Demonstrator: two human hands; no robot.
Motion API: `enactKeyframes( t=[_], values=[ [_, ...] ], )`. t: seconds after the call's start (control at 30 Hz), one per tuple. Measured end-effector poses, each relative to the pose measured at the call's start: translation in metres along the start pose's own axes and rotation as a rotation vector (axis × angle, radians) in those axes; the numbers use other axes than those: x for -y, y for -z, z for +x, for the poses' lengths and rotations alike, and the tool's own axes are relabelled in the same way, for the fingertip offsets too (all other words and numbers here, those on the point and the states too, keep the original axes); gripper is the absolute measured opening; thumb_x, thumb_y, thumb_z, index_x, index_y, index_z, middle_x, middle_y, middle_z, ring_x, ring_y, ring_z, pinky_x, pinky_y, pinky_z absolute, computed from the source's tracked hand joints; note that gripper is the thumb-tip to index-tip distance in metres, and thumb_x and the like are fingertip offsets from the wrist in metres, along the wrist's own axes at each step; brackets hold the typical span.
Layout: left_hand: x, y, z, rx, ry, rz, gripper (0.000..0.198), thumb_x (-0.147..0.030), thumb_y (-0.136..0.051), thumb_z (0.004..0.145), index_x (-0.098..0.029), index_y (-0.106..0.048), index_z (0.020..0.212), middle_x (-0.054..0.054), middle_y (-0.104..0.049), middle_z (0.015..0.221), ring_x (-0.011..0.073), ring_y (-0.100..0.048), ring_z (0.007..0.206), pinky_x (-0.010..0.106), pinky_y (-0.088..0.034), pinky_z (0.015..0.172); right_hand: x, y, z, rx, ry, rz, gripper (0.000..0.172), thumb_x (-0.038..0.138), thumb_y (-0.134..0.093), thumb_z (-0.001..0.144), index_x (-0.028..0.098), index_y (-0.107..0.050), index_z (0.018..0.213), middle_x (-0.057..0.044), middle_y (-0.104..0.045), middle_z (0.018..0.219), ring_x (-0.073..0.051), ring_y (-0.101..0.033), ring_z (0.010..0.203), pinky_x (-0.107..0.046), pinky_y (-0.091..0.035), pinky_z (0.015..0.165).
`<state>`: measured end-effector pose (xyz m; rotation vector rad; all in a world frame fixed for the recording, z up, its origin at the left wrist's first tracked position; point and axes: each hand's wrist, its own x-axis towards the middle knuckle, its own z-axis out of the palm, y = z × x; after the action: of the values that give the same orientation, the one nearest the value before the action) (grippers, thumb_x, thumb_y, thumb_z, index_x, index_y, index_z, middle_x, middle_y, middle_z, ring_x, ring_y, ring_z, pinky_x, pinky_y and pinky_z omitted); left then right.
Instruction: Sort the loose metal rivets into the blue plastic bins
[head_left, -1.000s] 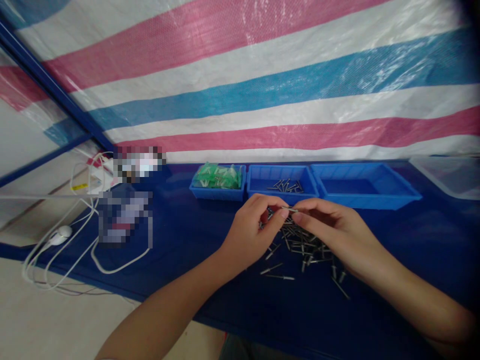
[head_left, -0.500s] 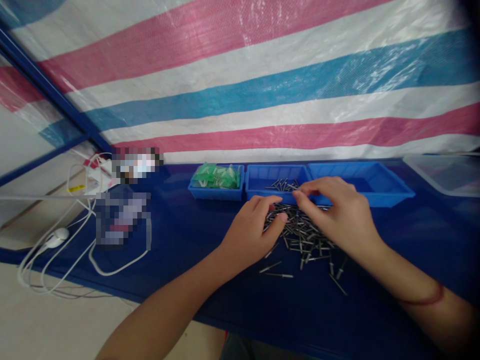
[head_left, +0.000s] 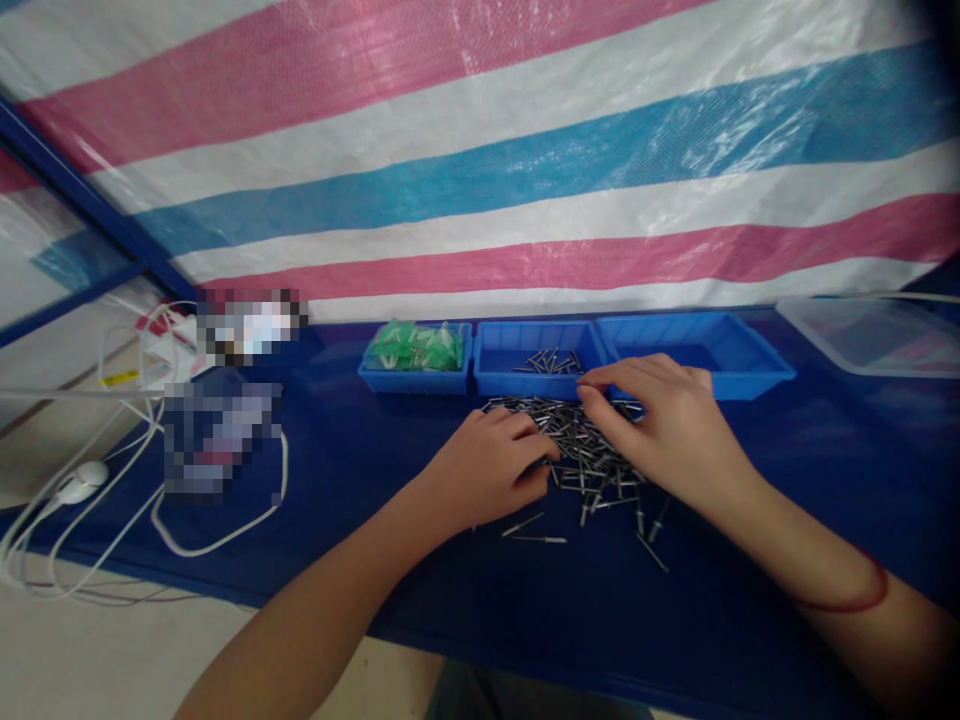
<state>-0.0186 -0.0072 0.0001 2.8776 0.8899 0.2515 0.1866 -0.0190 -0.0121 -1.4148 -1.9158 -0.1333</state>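
A heap of small metal pins (head_left: 600,462) lies on the blue-covered table (head_left: 375,470). My left hand (head_left: 487,468) rests on the heap's left edge with its fingers curled down into the pins. My right hand (head_left: 664,420) arches over the far side of the heap. Its thumb and fingertips are pinched together just in front of the middle blue bin (head_left: 495,372). What either hand holds is hidden. A few pins (head_left: 551,360) lie inside that bin.
A blue bin of green parts (head_left: 416,348) stands left of the middle bin and an empty blue bin (head_left: 750,360) right of it. At the far right is a clear plastic tray (head_left: 870,335). White cables (head_left: 90,475) trail at the left. A striped tarpaulin hangs behind.
My right hand carried a pin from between both hands to the middle bin, then came back down onto the heap. My left hand sank onto the pins. The view shifted slightly.
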Motion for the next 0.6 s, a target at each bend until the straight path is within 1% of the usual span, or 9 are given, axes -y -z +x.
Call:
enactKeyframes(
  t=[0.07,0.13,0.2,0.27,0.37,0.43,0.5,0.6],
  values=[
    [-0.001,-0.004,0.001,-0.012,-0.050,-0.013,0.022,-0.037,-0.054,0.091,-0.022,-0.066,0.101,0.003,-0.062,0.096,0.0182,-0.054,0.090,0.030,-0.038,0.077,0.002,0.001,-0.001,-0.001,0.007,0.027,0.014,0.029,-0.054,0.087,0.023,-0.067,0.085,-0.003,-0.073,0.088,-0.024,-0.063,0.084,-0.039,-0.035,0.077],
    [-0.003,-0.008,0.002,-0.012,-0.081,-0.012,0.026,-0.043,-0.055,0.090,-0.022,-0.066,0.101,0.003,-0.062,0.097,0.0182,-0.054,0.090,0.031,-0.038,0.078,0.005,0.003,-0.001,0.004,0.019,0.050,0.014,0.027,-0.054,0.087,0.023,-0.067,0.084,-0.003,-0.073,0.088,-0.024,-0.064,0.085,-0.040,-0.036,0.078],
    [-0.005,-0.013,0.003,-0.005,-0.087,0.007,0.023,-0.040,-0.055,0.091,-0.022,-0.066,0.099,0.003,-0.062,0.097,0.0177,-0.054,0.090,0.030,-0.038,0.077,0.009,0.005,-0.002,0.019,0.025,0.066,0.013,0.026,-0.054,0.087,0.022,-0.066,0.083,-0.003,-0.073,0.089,-0.024,-0.064,0.086,-0.040,-0.036,0.079],
    [-0.008,-0.017,0.004,-0.001,-0.072,0.049,0.019,-0.034,-0.052,0.093,-0.021,-0.066,0.096,0.003,-0.062,0.097,0.0173,-0.055,0.089,0.030,-0.037,0.075,0.011,0.006,-0.003,0.037,0.031,0.078,0.012,0.025,-0.054,0.087,0.022,-0.066,0.083,-0.003,-0.073,0.088,-0.024,-0.064,0.087,-0.040,-0.036,0.080],
    [-0.011,-0.020,0.005,-0.005,-0.053,0.123,0.019,-0.027,-0.047,0.095,-0.019,-0.064,0.093,0.004,-0.062,0.096,0.0184,-0.055,0.089,0.032,-0.037,0.074,0.012,0.007,-0.004,0.064,0.055,0.083,0.012,0.023,-0.054,0.087,0.022,-0.065,0.082,-0.003,-0.073,0.087,-0.023,-0.063,0.085,-0.040,-0.035,0.080],
    [-0.013,-0.019,0.005,-0.012,-0.031,0.135,0.020,-0.027,-0.044,0.096,-0.018,-0.061,0.092,0.004,-0.062,0.094,0.0196,-0.055,0.089,0.033,-0.038,0.075,0.012,0.007,-0.004,0.102,0.089,0.098,0.012,0.018,-0.053,0.084,0.021,-0.065,0.080,-0.003,-0.072,0.086,-0.023,-0.062,0.084,-0.040,-0.036,0.079],
    [-0.012,-0.017,0.005,-0.043,0.027,0.080,0.020,-0.026,-0.041,0.097,-0.017,-0.058,0.092,0.005,-0.060,0.094,0.0195,-0.055,0.088,0.033,-0.040,0.075,0.012,0.007,-0.003,0.167,0.129,0.154,0.013,0.014,-0.053,0.081,0.021,-0.064,0.079,-0.003,-0.071,0.085,-0.022,-0.061,0.083,-0.038,-0.038,0.078],
    [-0.007,-0.013,0.006,-0.140,0.127,-0.130,0.017,-0.023,-0.039,0.098,-0.015,-0.054,0.094,0.005,-0.058,0.095,0.0178,-0.054,0.089,0.031,-0.042,0.077,0.013,0.007,-0.002,0.249,0.137,0.279,0.009,0.016,-0.055,0.081,0.020,-0.062,0.081,-0.004,-0.070,0.087,-0.021,-0.061,0.082,-0.036,-0.041,0.077]
  ],
)
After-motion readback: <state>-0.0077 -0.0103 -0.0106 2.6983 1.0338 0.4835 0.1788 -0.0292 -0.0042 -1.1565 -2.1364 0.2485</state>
